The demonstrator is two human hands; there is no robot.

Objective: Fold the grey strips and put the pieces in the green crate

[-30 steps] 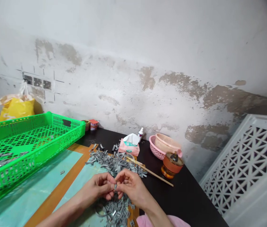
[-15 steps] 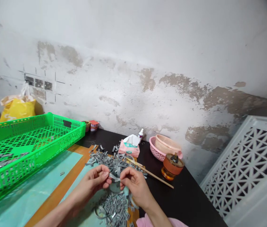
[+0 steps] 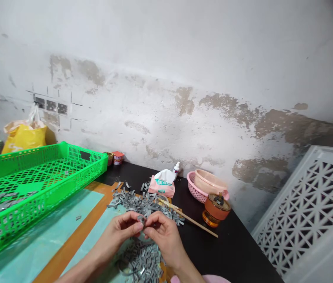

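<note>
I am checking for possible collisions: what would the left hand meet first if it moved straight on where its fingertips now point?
Most likely the right hand, very close ahead of the left hand; the depth between them is unclear.

Gray strips point(image 3: 134, 200), green lattice crate point(image 3: 66, 179), pink tissue pack point(image 3: 161, 188)

A pink tissue pack point(image 3: 161, 190) sits on the dark table point(image 3: 228, 253), a small white bottle point(image 3: 176, 169) just behind it. To the right, a peach basin point(image 3: 209, 181) rests in a pink basket point(image 3: 196, 192), near an amber jar point(image 3: 217, 211). A yellow bag point(image 3: 26, 136) stands at the far left before a peeling wall point(image 3: 154, 78); a white lattice panel point(image 3: 309, 214) fills the right edge
</note>
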